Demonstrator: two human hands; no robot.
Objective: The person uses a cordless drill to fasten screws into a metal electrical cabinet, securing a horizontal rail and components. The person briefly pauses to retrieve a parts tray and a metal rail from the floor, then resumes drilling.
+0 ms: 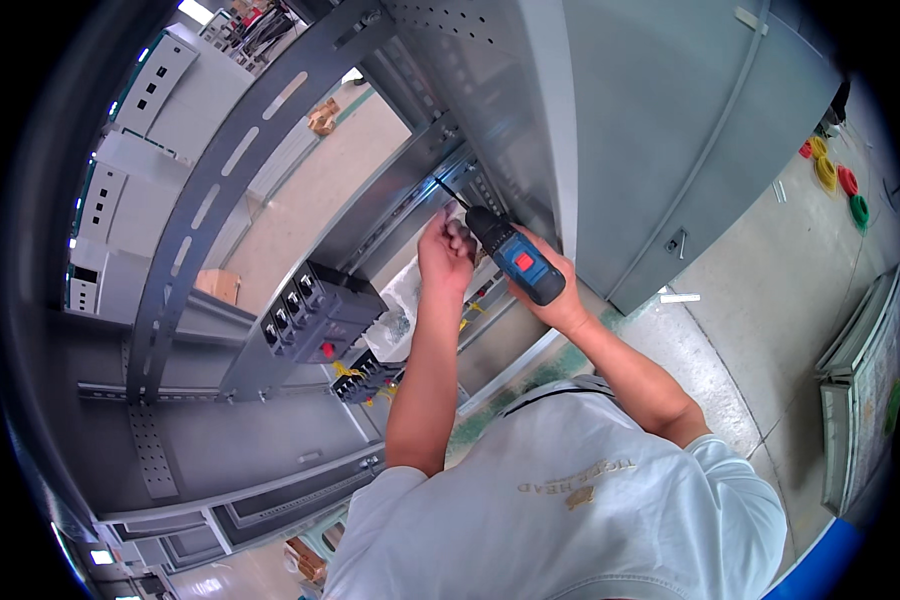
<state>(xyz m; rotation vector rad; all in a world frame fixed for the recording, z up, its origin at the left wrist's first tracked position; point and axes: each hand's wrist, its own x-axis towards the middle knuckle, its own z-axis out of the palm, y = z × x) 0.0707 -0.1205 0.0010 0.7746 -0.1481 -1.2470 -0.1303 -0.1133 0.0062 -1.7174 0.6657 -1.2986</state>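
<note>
The grey metal cabinet (183, 242) is the biggest thing around me, its open frame spreading to my left, and I'd want my body square to it so that my push goes straight in. Its large grey door panel (650, 130) is to my right, so my right elbow needs room on that side. Lower in the frame, nearer my left forearm, is the dark breaker block (332, 318); I'd carry the tool clear of it. Ahead of my hands runs a metal crossbar (375, 218), and the work seems to be there. The blue and black power drill (518, 262) is over the cabinet opening, pointing up and left towards that crossbar. My right hand (562, 300) is wrapped around the drill, and a firm grip with the wrist in line should stop it twisting. My left hand (445, 250) has its fingers curled close just beside the drill's nose; I cannot tell whether they pinch anything. I'd steady with those fingertips, well off the spinning part. Smallest is the slim bit (453, 194), its tip at or very near the crossbar; I'd seat it squarely, start slowly and ease off as resistance rises
</note>
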